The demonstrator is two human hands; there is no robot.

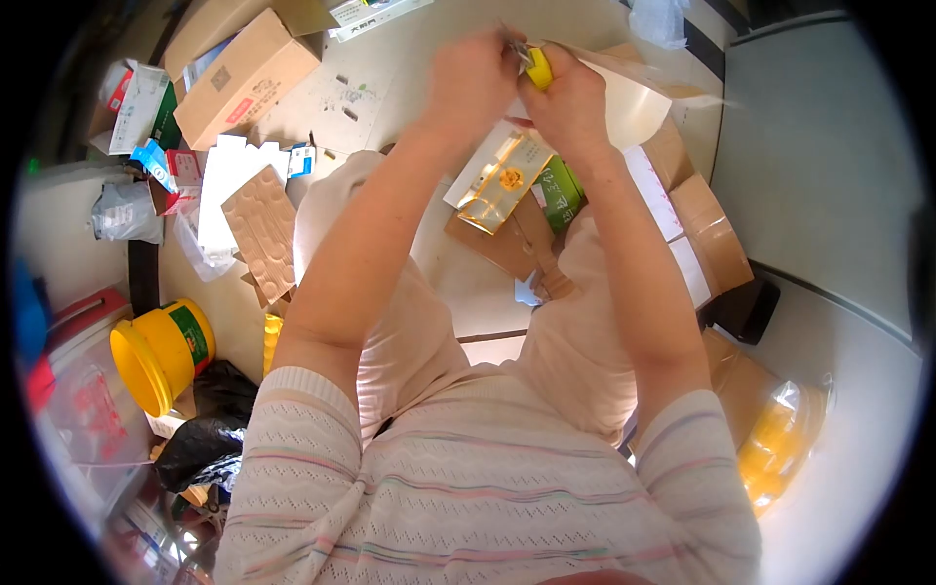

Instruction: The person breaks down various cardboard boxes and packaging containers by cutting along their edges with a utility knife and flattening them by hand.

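Note:
In the head view, my right hand [570,102] is closed around a small yellow-handled tool [537,68] with a greyish metal part at its far end. Its exact kind I cannot make out. Close beside it, my left hand [473,83] is closed, its fingertips near the metal part; whether it holds anything is hidden. Below the hands lies a gold-and-white box [502,180] with an orange flower print. A green box [561,195] sits against it, on a brown cardboard piece [502,239]. A large curved white-and-brown card sheet [629,107] extends behind my right hand.
Left of my legs are white card sheets [229,200], an embossed brown cardboard piece [261,229] and a large carton [244,83]. Further down stand a yellow bucket [171,351] and a black plastic bag [210,419]. A grey cabinet [819,166] borders the right.

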